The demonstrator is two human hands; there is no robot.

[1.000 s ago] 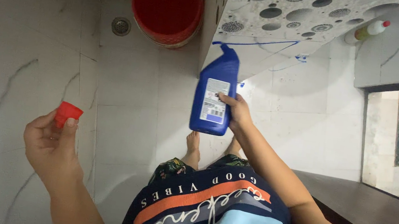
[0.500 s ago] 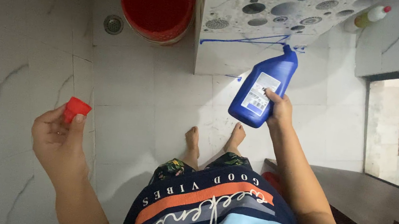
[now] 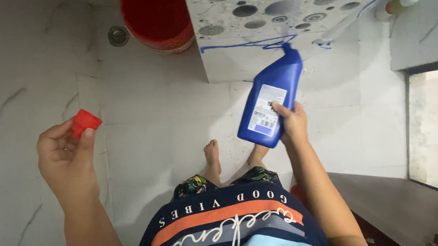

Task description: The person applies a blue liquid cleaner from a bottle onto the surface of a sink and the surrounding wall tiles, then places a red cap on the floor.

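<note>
Behind right hand (image 3: 293, 125): bottle (image 3: 267, 104) edge

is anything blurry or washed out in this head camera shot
Head view: the blue bottle in the right hand smears slightly at its neck; the red cap in the left hand looks sharp; edges bend from wide-angle distortion; light is soft and even.
</note>
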